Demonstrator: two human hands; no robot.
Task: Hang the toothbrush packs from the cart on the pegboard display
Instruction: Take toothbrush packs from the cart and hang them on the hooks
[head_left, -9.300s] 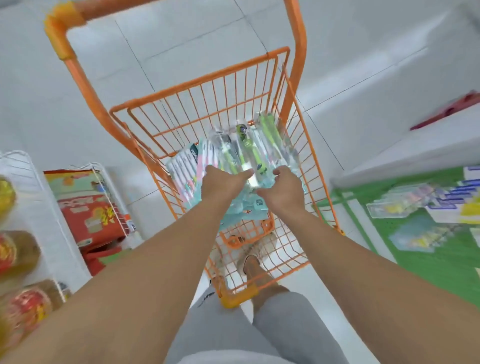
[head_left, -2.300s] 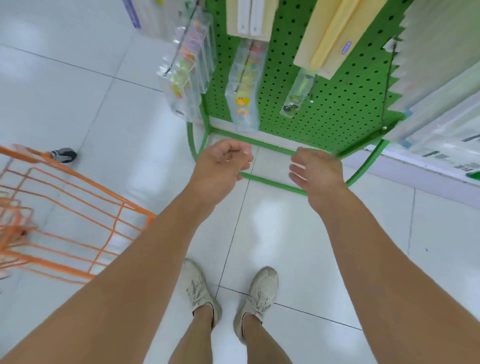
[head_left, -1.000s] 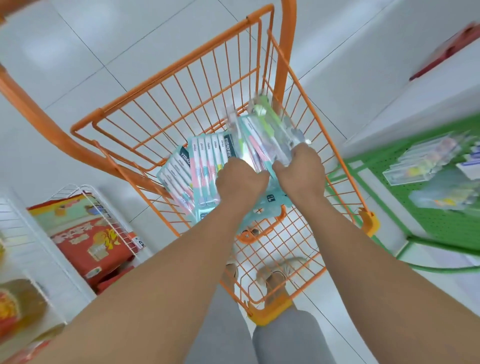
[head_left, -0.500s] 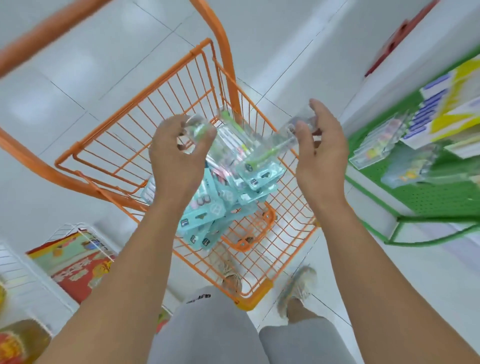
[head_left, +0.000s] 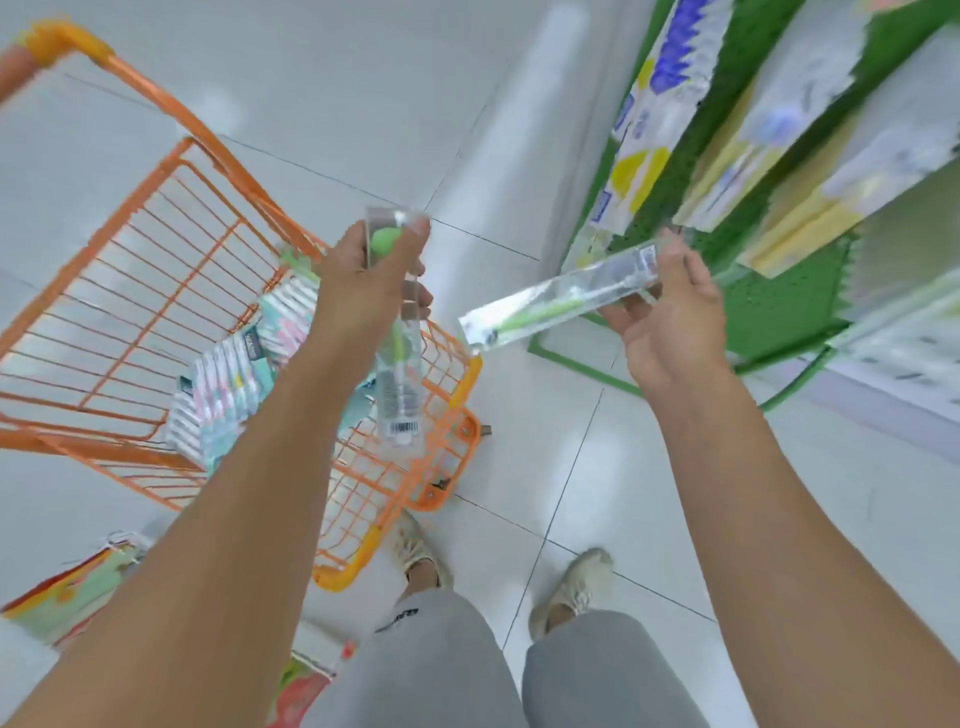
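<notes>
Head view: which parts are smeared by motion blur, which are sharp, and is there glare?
Head view: the green pegboard display and its hanging packs at right are streaked by blur; the clear toothbrush pack in the left hand is sharp enough to show its barcode; soft glare patches sit on the white floor tiles.

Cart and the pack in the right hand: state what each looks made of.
Cart: probably metal wire with a glossy orange coating, judging by the thin welded grid; corner pieces look plastic.
Pack gripped by the right hand: clear, shiny rigid plastic, since the green toothbrush shows through it.
</notes>
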